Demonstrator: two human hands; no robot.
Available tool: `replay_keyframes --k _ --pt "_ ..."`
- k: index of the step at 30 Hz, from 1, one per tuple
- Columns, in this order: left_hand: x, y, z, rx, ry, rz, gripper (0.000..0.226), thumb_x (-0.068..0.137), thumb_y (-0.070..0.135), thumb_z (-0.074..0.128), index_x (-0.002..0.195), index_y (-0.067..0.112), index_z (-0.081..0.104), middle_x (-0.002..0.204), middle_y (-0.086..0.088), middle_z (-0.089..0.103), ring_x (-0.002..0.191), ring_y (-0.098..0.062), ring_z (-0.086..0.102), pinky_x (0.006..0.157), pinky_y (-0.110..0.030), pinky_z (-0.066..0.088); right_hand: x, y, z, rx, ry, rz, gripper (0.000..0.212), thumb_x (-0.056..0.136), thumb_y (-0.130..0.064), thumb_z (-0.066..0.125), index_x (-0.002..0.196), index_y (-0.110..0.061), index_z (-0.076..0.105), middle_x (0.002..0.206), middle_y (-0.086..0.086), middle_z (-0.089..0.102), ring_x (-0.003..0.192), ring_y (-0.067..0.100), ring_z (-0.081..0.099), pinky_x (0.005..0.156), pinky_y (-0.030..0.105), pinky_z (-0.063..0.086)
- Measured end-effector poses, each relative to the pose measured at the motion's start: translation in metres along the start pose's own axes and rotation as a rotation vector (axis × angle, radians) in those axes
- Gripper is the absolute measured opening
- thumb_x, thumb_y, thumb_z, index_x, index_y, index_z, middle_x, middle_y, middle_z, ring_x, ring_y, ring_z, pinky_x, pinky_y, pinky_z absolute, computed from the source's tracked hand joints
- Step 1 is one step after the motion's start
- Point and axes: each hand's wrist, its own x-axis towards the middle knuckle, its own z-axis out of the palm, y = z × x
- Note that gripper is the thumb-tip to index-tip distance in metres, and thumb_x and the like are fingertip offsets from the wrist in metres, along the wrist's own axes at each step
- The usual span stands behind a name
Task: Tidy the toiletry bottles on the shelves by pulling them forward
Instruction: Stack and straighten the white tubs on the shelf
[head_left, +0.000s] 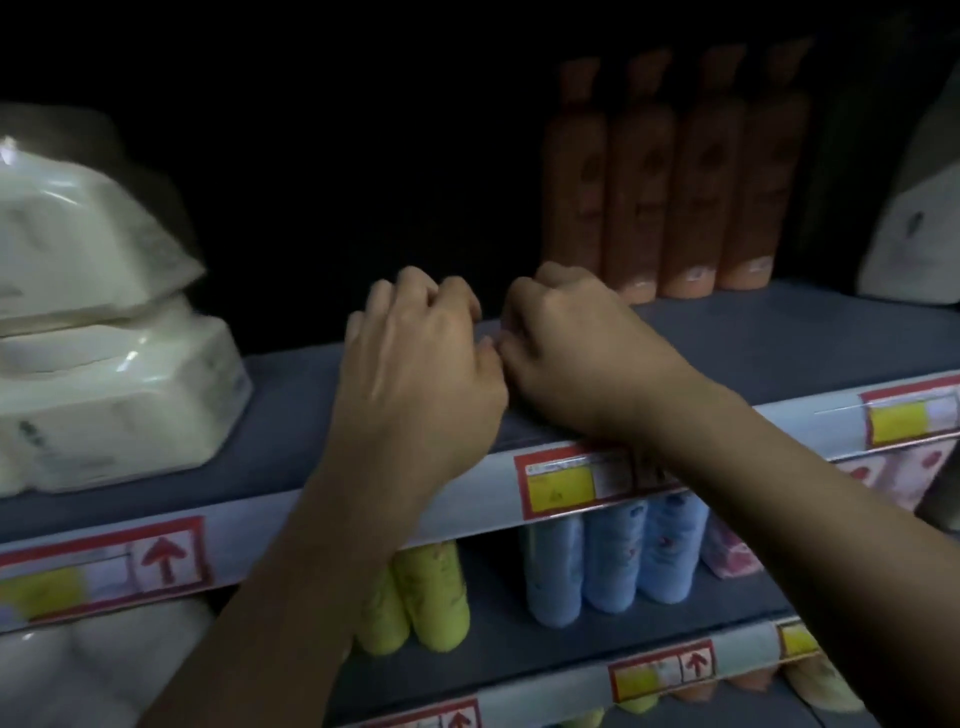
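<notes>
— Dimly lit, isn't it? Where are the hands?

— Both rest on the blue-grey upper shelf board (779, 338), side by side and touching near the thumbs. The left hand (415, 353) has its fingers curled under, holding nothing that I can see; the right hand (571, 338) is curled likewise, knuckles up, its wrist lying across the shelf's front edge.

— And the bottles?

— Four tall orange plastic bottles (670, 176) stand upright in a tight row set back on that shelf, just behind the right hand. Whether its fingertips touch the nearest one, I cannot tell.

— What else is on that board?

— Stacked white plastic-wrapped packs (104, 322) at the left, and another white pack (914, 228) at the far right. The back of the bay is black shadow.

— Below?

— A pale price rail (467, 499) with red-bordered yellow tags (566, 483) runs along the edge. Under it, on the next shelf, stand yellow-green bottles (431, 597), light blue bottles (613, 556) and a pink pack (727, 551), all near the front. A lower rail (660, 670) carries more tags, blurred.
</notes>
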Motion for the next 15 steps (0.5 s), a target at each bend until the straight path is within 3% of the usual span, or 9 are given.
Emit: replay_keyframes --k 4,7,11,15 --pt "-0.001 -0.005 0.005 0.008 -0.045 0.001 0.025 0.1 0.036 0.053 0.119 0.023 0.062 0.116 -0.002 0.053 0.112 -0.026 0.047 0.089 -0.037 0.029 -0.001 0.002 0.002 -0.021 0.017 -0.089 0.023 0.1 -0.027 0.056 0.108 -0.006 0.059 0.107 0.018 0.056 0.101 0.036 0.052 0.087 0.048 0.044" --pt "-0.001 -0.006 0.005 0.007 -0.09 -0.021 0.025 0.099 0.038 0.051 0.12 0.026 0.061 0.111 0.006 0.046 0.111 -0.021 0.043 0.088 -0.032 0.024 -0.003 0.002 0.001 -0.028 0.033 -0.14 0.022 0.098 -0.022 0.061 0.107 -0.003 0.061 0.102 0.019 0.057 0.096 0.039 0.051 0.084 0.05 0.043" --pt "0.0 -0.003 0.001 0.019 -0.191 -0.084 0.029 0.1 0.039 0.052 0.127 0.029 0.056 0.123 0.004 0.047 0.119 -0.019 0.039 0.091 -0.03 0.022 -0.005 0.0 -0.004 -0.021 0.046 -0.18 0.016 0.091 -0.012 0.067 0.096 0.003 0.064 0.089 0.023 0.059 0.085 0.042 0.055 0.075 0.046 0.043" --pt "0.002 0.001 -0.002 0.046 -0.277 -0.149 0.037 0.1 0.044 0.053 0.134 0.029 0.055 0.131 -0.001 0.049 0.126 -0.024 0.038 0.093 -0.033 0.023 -0.008 -0.002 -0.01 -0.074 -0.045 -0.15 0.026 0.106 -0.019 0.048 0.121 -0.001 0.057 0.118 0.021 0.056 0.11 0.04 0.049 0.092 0.044 0.032"
